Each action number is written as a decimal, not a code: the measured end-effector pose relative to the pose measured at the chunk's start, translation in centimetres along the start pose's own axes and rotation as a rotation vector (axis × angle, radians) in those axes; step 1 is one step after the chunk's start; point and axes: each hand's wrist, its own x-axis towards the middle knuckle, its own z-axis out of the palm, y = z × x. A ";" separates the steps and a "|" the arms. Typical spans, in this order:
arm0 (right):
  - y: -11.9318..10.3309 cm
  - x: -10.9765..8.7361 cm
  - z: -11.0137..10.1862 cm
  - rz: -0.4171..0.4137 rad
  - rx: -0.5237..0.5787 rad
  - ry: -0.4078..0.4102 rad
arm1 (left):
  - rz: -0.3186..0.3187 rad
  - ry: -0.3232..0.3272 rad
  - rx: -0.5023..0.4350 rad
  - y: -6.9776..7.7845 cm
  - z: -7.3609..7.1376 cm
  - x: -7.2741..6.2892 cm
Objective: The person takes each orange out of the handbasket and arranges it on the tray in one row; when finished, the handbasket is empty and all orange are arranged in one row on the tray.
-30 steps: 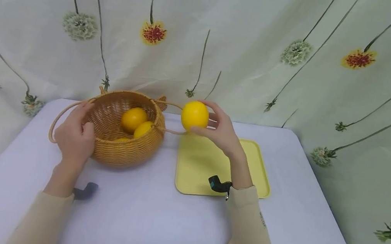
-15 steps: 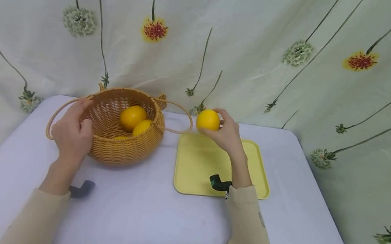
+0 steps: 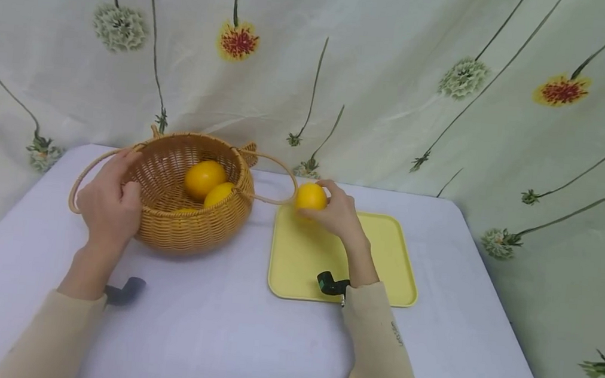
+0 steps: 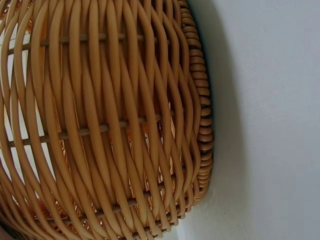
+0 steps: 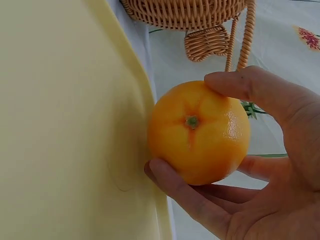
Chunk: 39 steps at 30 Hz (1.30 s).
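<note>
Right hand [image 3: 335,213] grips an orange [image 3: 311,196] low over the yellow tray [image 3: 387,268]; left hand [image 3: 109,208] clasps the wicker basket [image 3: 191,227] rim, bracing it.

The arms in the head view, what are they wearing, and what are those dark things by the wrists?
Both arms wear long, soft beige sleeves: the left sleeve and the right sleeve, which has a small dark marking on its side. The left hand and right hand are bare, with no gloves or rings visible. A dark grey device sits at the left wrist, a black and teal device at the right.
</note>
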 end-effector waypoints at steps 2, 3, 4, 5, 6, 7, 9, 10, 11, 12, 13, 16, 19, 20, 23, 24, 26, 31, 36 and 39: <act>0.0 0.1 0.2 0.003 -0.004 -0.022 | 0.000 -0.001 -0.003 0.0 0.0 0.0; 0.0 0.1 0.3 0.006 -0.007 -0.031 | -0.001 -0.002 -0.004 0.0 0.0 0.0; 0.0 0.1 0.4 0.010 -0.010 -0.039 | -0.001 -0.003 -0.005 0.0 0.1 0.0; 0.0 0.2 0.5 0.015 -0.013 -0.046 | -0.001 -0.004 -0.005 0.0 0.1 0.0; 0.0 0.2 0.6 0.020 -0.016 -0.052 | -0.002 -0.005 -0.003 0.0 0.1 0.0; -0.1 0.2 0.8 0.026 -0.019 -0.056 | -0.003 -0.007 -0.002 0.0 0.0 0.0; -0.2 0.2 1.0 0.033 -0.025 -0.059 | -0.006 -0.011 -0.002 0.0 0.0 0.0; -0.2 0.2 1.1 0.036 -0.019 -0.064 | -0.008 -0.013 -0.003 0.0 0.0 0.0; -0.2 0.2 1.1 0.038 -0.011 -0.071 | -0.009 -0.015 -0.004 0.1 0.0 0.0; -0.2 0.2 1.2 0.038 -0.001 -0.080 | -0.011 -0.017 -0.006 0.1 0.0 0.0; -0.2 0.1 1.3 0.038 0.008 -0.088 | -0.013 -0.019 -0.007 0.2 0.0 0.0; -0.1 0.1 1.5 0.036 0.037 -0.117 | -0.012 -0.016 -0.011 0.2 0.0 0.0; -0.2 0.0 1.4 0.033 0.028 -0.125 | -0.004 -0.010 -0.015 0.2 0.1 0.0; -0.2 0.0 1.4 0.033 0.021 -0.129 | -0.002 -0.007 -0.016 0.2 0.1 0.1; -0.3 0.0 1.3 0.034 0.001 -0.142 | -0.001 -0.005 -0.016 0.3 0.1 0.1; -0.3 0.0 1.2 0.039 -0.004 -0.145 | -0.001 -0.005 -0.014 0.3 0.2 0.0; -0.5 0.2 1.3 0.044 -0.021 -0.151 | -0.002 0.001 -0.008 0.1 0.0 0.0; -0.7 0.2 1.4 0.059 -0.040 -0.169 | 0.000 0.012 -0.010 -0.4 -0.2 -0.2; -0.9 -0.2 0.6 0.066 -0.055 -0.208 | 0.000 0.011 -0.015 -0.4 -0.1 -0.2; -1.2 -0.6 -0.3 0.102 -0.064 -0.223 | -0.002 -0.006 -0.011 0.0 -0.1 0.2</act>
